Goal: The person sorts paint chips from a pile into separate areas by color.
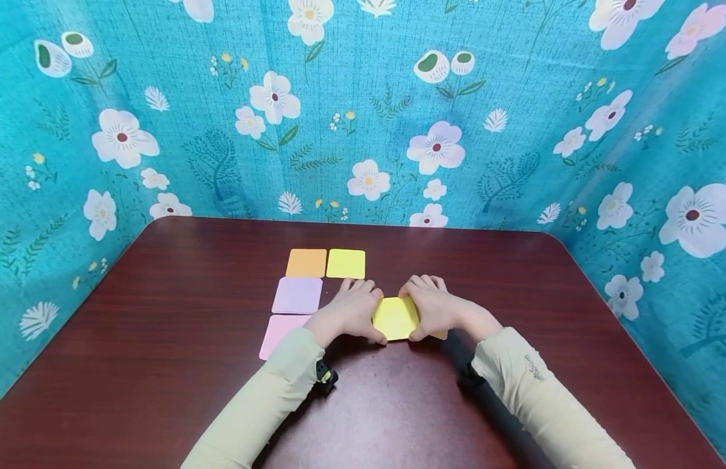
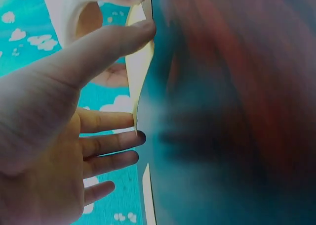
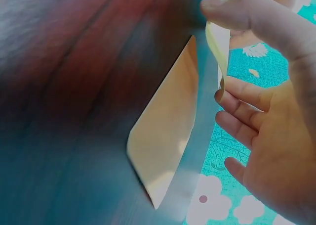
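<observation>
Between my two hands a yellow square card is held by its edges, slightly bowed. My left hand grips its left side, thumb on the near edge and fingertips at the far edge. On the right side my right hand pinches the same card, its thumb near and fingers far. A light orange card lies flat on the table beside the right hand, mostly covered by that hand in the head view.
Left of the hands, a lavender card and a pink card lie in a column, the pink partly behind the left forearm. Above them sit an orange card and another yellow card. A flowered blue curtain borders the dark wooden table.
</observation>
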Available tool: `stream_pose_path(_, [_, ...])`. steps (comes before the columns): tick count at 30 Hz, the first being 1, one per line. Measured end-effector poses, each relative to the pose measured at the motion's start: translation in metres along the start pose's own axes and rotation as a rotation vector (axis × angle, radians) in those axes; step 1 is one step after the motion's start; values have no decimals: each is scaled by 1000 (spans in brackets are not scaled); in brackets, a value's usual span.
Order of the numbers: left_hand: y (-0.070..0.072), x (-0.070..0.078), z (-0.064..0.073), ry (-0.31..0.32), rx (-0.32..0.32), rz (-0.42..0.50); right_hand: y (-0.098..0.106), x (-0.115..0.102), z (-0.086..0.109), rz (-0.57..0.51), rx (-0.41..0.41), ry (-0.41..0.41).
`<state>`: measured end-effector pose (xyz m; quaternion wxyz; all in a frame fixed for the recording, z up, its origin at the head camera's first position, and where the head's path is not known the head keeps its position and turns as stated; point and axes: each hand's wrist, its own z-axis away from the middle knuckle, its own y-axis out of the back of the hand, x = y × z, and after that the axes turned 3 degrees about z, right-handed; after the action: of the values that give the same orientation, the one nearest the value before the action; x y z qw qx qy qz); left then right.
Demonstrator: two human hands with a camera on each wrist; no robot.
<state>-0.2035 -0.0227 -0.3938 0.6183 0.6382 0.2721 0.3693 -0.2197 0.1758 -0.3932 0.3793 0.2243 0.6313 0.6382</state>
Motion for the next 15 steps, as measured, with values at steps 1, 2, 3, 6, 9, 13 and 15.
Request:
stream_pose_path(1, [2, -3, 1, 5, -8, 8, 1, -1, -2, -2, 3, -1])
stream_pose_path(2, [4, -6, 2, 7, -14, 15, 1, -2, -4, -4, 7, -2])
stream_pose_path(3, [5, -9, 3, 7, -18, 17, 2, -4, -6, -4, 9, -3])
stream_pose_path(6, [7, -18, 4, 5, -25, 18, 3, -7, -13, -6, 13, -2])
stream_pose_path(9, [9, -27, 4, 14, -21, 15, 4, -10, -22, -12, 31, 1])
stream_pose_path(13, [14, -41, 4, 39, -17, 20, 3, -13, -36, 5, 66, -6])
stream_pose_path(15, [17, -47, 4, 54, -21, 22, 3, -15, -43, 18, 78, -13])
